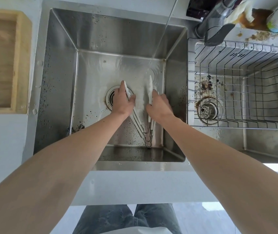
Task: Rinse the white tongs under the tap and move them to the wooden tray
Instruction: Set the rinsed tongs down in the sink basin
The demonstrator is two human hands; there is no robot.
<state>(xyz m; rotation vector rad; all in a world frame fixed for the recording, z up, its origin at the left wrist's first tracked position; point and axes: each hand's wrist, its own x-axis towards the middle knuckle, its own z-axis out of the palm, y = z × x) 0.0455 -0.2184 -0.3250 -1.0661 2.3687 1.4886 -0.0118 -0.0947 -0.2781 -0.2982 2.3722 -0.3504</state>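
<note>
- White tongs (146,132) low in the left sink (101,39), arms spread in a V, hinge toward the person.
- Left hand (122,103) grips the left arm of the tongs; right hand (160,105) grips the right arm. Fingers mostly hidden, seemingly curled round.
- Water stream (160,41) falls from the tap (217,19) close by the right tong tip.
- Wooden tray (22,48) sits on the counter left of the sink, well apart from the tongs.
- Wire basket (236,48) in the right basin.
</note>
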